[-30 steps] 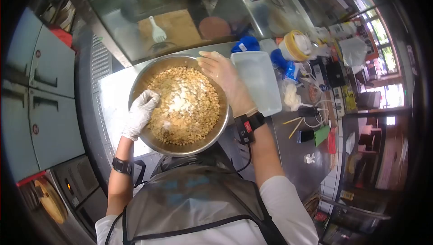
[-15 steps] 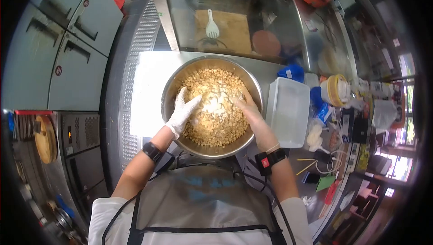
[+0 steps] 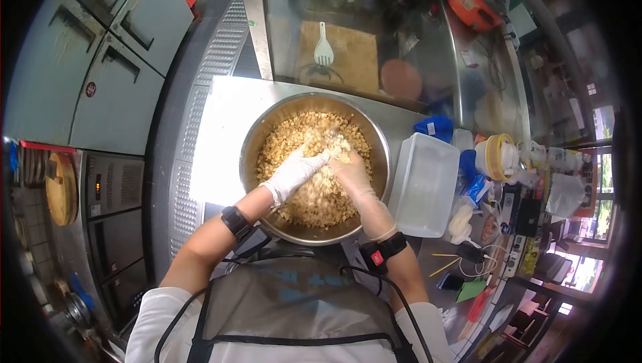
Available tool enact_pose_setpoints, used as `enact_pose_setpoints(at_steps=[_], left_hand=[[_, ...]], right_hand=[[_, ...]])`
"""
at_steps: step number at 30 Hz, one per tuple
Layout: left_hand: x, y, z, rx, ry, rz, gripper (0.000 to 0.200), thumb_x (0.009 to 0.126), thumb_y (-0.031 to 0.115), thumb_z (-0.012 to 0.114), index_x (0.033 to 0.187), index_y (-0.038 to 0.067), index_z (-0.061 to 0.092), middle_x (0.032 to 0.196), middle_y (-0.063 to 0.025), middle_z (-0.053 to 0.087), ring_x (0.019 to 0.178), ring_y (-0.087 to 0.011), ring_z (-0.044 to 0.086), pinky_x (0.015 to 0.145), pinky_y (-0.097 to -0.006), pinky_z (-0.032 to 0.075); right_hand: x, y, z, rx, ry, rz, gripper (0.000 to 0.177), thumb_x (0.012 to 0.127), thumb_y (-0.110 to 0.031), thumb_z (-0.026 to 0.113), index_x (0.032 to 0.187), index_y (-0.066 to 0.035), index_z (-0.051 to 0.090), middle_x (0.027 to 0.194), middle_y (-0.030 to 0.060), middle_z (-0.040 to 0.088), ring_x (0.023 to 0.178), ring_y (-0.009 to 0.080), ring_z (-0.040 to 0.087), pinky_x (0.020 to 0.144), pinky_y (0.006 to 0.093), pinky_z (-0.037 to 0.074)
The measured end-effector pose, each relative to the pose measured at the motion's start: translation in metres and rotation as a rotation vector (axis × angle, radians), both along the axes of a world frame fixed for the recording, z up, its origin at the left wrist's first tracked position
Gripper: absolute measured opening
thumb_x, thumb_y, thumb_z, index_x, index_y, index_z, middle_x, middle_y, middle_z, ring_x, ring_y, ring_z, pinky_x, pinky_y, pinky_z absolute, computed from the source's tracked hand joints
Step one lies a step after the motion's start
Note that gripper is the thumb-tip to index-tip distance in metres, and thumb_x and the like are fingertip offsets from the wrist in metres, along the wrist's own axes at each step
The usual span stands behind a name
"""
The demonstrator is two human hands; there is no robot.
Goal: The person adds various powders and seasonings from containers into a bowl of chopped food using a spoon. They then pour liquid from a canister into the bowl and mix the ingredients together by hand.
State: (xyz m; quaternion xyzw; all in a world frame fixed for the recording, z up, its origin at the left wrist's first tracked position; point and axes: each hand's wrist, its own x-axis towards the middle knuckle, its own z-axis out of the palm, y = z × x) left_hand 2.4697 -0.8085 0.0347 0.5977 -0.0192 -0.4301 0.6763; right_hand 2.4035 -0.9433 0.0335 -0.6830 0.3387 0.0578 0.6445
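Note:
A large round steel bowl (image 3: 249,162) stands on a white and steel counter, filled with small tan chopped food pieces (image 3: 281,139). Both my hands are inside it, in thin gloves. My left hand (image 3: 297,172) reaches in from the left, its fingers curved toward the middle. From the right comes my right hand (image 3: 352,174), its fingertips almost meeting the left ones. Cupped between them is a raised clump of the pieces, partly blurred by motion. Some fingertips are hidden in the pieces.
A translucent plastic tub (image 3: 426,186) stands right of the bowl. Beyond the counter, a white slotted spatula (image 3: 323,49) lies on a wooden board (image 3: 358,55). Cables, a yellow-rimmed container (image 3: 497,156) and bags crowd the right side. Cabinets (image 3: 120,95) stand at left.
My hands have moved from the sides of the mound to its middle and drawn together around a clump of pieces. The pale powdery patch on top is broken up.

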Motion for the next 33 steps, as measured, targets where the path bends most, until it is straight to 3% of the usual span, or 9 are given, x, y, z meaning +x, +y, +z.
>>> enact_pose_setpoints(at_steps=[5, 7, 8, 12, 15, 19, 24, 31, 33], left_hand=[[0.025, 0.015, 0.018, 0.387, -0.328, -0.207, 0.047, 0.086, 0.039, 0.060, 0.105, -0.004, 0.062, 0.091, -0.0147, 0.066, 0.089, -0.0228, 0.060, 0.081, -0.0305, 0.046], [0.036, 0.021, 0.024, 0.555, -0.387, -0.134, 0.047, 0.085, 0.035, 0.062, 0.108, -0.006, 0.060, 0.100, -0.0168, 0.064, 0.091, -0.0255, 0.061, 0.084, -0.0309, 0.046], [0.043, 0.035, -0.040, 0.825, -1.075, -0.328, 0.058, 0.082, 0.027, 0.068, 0.124, -0.008, 0.048, 0.115, -0.0187, 0.058, 0.094, -0.0237, 0.062, 0.087, -0.0298, 0.047], [0.050, 0.019, -0.020, 0.053, 0.025, 0.005, 0.107, 0.071, 0.019, 0.081, 0.145, -0.001, 0.007, 0.130, -0.0214, 0.046, 0.119, -0.0213, 0.048, 0.098, -0.0320, 0.041], [0.044, -0.003, -0.078, 0.263, -0.109, -0.042, 0.117, 0.066, 0.017, 0.084, 0.145, 0.000, 0.000, 0.128, -0.0162, 0.050, 0.107, -0.0190, 0.056, 0.094, -0.0292, 0.043], [0.054, -0.008, -0.045, 0.121, -0.023, -0.192, 0.068, 0.069, 0.022, 0.081, 0.122, -0.003, 0.045, 0.103, -0.0107, 0.064, 0.090, -0.0153, 0.060, 0.082, -0.0289, 0.047], [0.046, 0.002, -0.036, 0.087, -0.040, -0.263, 0.044, 0.072, 0.025, 0.078, 0.104, -0.002, 0.064, 0.095, -0.0090, 0.067, 0.083, -0.0162, 0.060, 0.077, -0.0301, 0.048], [0.062, 0.026, -0.002, 0.487, -0.457, -0.171, 0.064, 0.072, 0.024, 0.078, 0.127, 0.004, 0.049, 0.114, -0.0161, 0.060, 0.098, -0.0219, 0.060, 0.083, -0.0337, 0.048], [0.068, 0.022, -0.036, 0.261, -0.120, -0.040, 0.086, 0.070, 0.023, 0.080, 0.139, 0.003, 0.033, 0.120, -0.0172, 0.056, 0.105, -0.0194, 0.057, 0.085, -0.0347, 0.048]], right_hand=[[0.002, -0.030, -0.013, -0.260, -0.007, 0.105, 0.045, 0.082, -0.033, 0.063, 0.116, -0.004, 0.059, 0.118, 0.0182, 0.058, 0.110, 0.0326, 0.055, 0.097, 0.0345, 0.041], [0.005, -0.040, -0.008, -0.796, 0.012, 0.279, 0.045, 0.081, -0.034, 0.065, 0.115, -0.004, 0.060, 0.121, 0.0172, 0.057, 0.118, 0.0317, 0.050, 0.101, 0.0348, 0.037], [0.007, -0.044, -0.012, -0.796, 0.010, 0.283, 0.045, 0.081, -0.034, 0.065, 0.115, -0.004, 0.060, 0.121, 0.0172, 0.057, 0.118, 0.0317, 0.050, 0.101, 0.0348, 0.037], [0.023, -0.050, -0.045, -0.395, 0.101, 0.401, 0.084, 0.077, -0.035, 0.070, 0.141, 0.000, 0.027, 0.140, 0.0265, 0.033, 0.132, 0.0342, 0.032, 0.110, 0.0401, 0.026], [0.034, -0.053, -0.126, 0.074, -0.004, 0.292, 0.083, 0.077, -0.025, 0.073, 0.141, 0.002, 0.027, 0.139, 0.0229, 0.036, 0.129, 0.0330, 0.036, 0.107, 0.0385, 0.029], [0.044, -0.036, -0.061, 0.534, 0.059, 0.165, 0.067, 0.079, -0.019, 0.073, 0.134, 0.002, 0.039, 0.129, 0.0108, 0.051, 0.117, 0.0230, 0.049, 0.099, 0.0320, 0.038], [0.033, -0.028, -0.033, 0.217, 0.143, 0.264, 0.057, 0.082, -0.026, 0.069, 0.127, 0.002, 0.047, 0.125, 0.0120, 0.055, 0.112, 0.0237, 0.053, 0.096, 0.0316, 0.042], [0.060, -0.056, 0.010, -0.812, -0.109, 0.755, 0.054, 0.077, -0.030, 0.071, 0.123, -0.006, 0.054, 0.123, 0.0200, 0.055, 0.115, 0.0286, 0.053, 0.098, 0.0353, 0.041], [0.071, -0.058, -0.045, -0.756, -0.072, 0.709, 0.061, 0.077, -0.030, 0.072, 0.127, -0.002, 0.049, 0.128, 0.0161, 0.052, 0.117, 0.0254, 0.050, 0.100, 0.0349, 0.039]])
